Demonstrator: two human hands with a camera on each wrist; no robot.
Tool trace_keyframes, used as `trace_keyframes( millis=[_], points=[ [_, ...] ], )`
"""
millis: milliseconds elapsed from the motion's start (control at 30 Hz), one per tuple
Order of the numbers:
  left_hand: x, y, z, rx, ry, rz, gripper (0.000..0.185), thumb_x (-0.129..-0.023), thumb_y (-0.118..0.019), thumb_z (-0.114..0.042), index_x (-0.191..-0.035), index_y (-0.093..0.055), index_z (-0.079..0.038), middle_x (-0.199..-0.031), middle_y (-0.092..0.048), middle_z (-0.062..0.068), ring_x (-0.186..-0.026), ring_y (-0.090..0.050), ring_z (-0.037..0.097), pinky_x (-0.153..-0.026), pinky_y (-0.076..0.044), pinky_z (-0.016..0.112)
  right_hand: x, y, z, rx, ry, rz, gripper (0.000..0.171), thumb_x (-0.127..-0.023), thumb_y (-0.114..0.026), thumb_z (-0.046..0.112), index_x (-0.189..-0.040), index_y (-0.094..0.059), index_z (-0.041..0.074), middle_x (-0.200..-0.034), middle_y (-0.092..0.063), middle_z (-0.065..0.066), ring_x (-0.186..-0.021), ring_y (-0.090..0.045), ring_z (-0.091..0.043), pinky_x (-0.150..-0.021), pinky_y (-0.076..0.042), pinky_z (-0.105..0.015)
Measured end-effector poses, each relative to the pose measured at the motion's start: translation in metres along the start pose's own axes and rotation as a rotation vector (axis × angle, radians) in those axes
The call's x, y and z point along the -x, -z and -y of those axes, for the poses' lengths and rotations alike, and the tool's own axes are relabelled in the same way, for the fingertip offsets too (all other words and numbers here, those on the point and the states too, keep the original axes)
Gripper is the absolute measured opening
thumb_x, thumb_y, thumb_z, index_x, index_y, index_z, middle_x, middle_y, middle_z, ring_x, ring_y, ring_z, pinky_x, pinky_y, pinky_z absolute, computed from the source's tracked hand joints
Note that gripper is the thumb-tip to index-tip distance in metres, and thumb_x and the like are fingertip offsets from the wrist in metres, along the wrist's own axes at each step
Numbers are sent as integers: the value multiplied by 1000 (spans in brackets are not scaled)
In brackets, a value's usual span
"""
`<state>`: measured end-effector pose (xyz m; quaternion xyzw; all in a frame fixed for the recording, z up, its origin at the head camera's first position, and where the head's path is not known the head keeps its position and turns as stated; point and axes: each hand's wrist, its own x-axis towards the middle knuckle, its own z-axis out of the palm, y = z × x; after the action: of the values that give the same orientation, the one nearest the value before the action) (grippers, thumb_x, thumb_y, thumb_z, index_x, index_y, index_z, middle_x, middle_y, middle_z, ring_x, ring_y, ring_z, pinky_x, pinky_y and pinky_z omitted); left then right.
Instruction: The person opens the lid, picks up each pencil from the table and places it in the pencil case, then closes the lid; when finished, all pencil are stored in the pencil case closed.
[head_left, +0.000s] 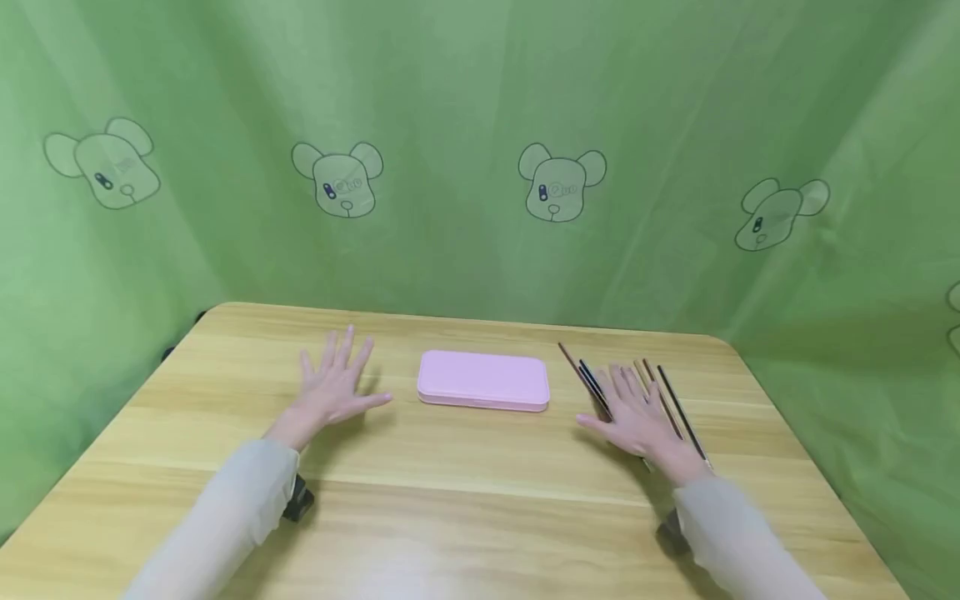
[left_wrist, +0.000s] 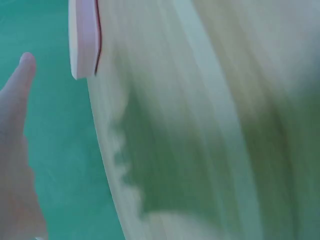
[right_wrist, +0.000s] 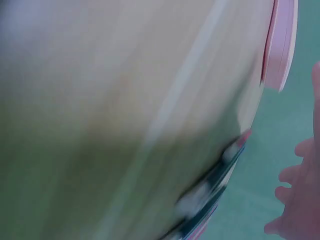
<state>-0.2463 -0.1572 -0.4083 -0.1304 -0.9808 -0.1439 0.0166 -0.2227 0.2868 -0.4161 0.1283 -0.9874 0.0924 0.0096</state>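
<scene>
1 pink case (head_left: 483, 379), rectangular, smooth and round-cornered, lies closed on 1 wood-grained surface (head_left: 450, 508), between the left hand (head_left: 330, 392) and the right hand (head_left: 641, 425). Left hand: empty, fingers spread. Right hand: fingers likewise spread, over thin, straight rods (head_left: 684, 414); at least 6 counted, dark, reddish and tan, exact number hidden. Behind stands 1 creased green curtain (head_left: 450, 258) printed with 4 whole animal heads and 1 partial.

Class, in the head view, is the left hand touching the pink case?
No, tabletop shows between the left hand and the pink case.
</scene>
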Motion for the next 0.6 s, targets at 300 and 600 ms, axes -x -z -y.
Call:
trace_keyframes(
  millis=[300,600],
  points=[
    [-22,-7,-26,134,-135,-88,105,-75,-69,-53,-151,-10,-10,-156,-9,21,-141,-13,44,-110,-10,70,-26,-8,46,-38,107,32,88,-86,-53,55,-148,-19,1,-155,-7,-24,-142,-8,-44,-110,-1,-69],
    [-31,-22,-45,123,-165,-76,109,-68,-74,-55,-149,-19,-7,-151,-26,22,-126,-36,43,-102,-36,61,-45,-13,92,-36,204,134,83,-88,-53,52,-148,-20,5,-155,-8,-23,-144,-10,-40,-114,-6,-64]
  ],
)
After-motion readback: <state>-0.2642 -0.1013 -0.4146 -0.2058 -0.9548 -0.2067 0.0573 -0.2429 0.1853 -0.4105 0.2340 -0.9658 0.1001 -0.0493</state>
